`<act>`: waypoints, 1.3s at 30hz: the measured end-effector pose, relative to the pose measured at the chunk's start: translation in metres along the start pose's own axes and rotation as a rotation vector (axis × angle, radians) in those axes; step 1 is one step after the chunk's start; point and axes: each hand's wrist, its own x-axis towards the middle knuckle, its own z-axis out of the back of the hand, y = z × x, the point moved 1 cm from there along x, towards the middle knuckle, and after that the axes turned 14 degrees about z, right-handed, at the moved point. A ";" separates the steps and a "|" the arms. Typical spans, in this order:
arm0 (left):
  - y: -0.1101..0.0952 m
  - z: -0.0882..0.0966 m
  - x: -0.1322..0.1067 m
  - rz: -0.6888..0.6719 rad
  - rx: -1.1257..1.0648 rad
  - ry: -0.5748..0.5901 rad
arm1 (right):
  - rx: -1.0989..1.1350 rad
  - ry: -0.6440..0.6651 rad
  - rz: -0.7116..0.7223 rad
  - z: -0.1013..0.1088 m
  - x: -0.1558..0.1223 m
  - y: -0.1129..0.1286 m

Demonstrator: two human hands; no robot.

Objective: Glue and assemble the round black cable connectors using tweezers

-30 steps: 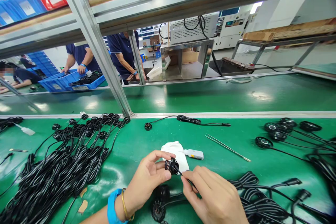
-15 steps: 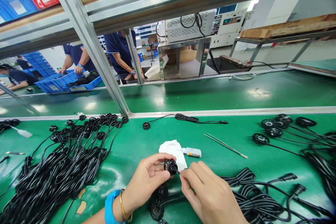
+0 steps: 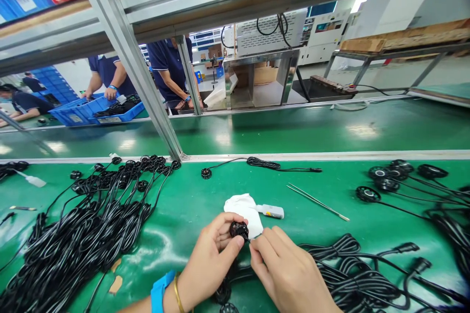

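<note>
Head: left hand (image 3: 211,255) curled, gripping black round part (image 3: 239,229).

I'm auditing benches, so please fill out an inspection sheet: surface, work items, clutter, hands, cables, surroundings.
Surface: glossy green tabletop with tan scraps.
Work items: round black part, held; other round parts on both sides.
Clutter: white wipe, small bottle, tweezers.
Hands: left hand holds the round black part; right hand pinches its dark lead.
Cables: black pile at left, coiled bundles at right, one cable farther back.
Surroundings: metal frame, blue crates, co-workers beyond.
</note>
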 end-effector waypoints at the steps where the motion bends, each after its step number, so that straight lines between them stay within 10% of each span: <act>1: 0.001 0.000 0.001 0.009 -0.017 -0.007 | -0.003 0.003 0.003 -0.001 0.000 0.001; 10: 0.004 0.003 0.006 0.083 -0.180 0.047 | 0.075 0.002 -0.027 -0.006 -0.006 0.003; 29: 0.025 -0.001 -0.004 -0.103 0.190 -0.091 | 0.056 0.037 -0.063 -0.010 -0.009 -0.001; 39: 0.014 0.003 0.008 -0.002 -0.326 0.098 | 0.192 -0.032 -0.097 -0.002 -0.006 -0.011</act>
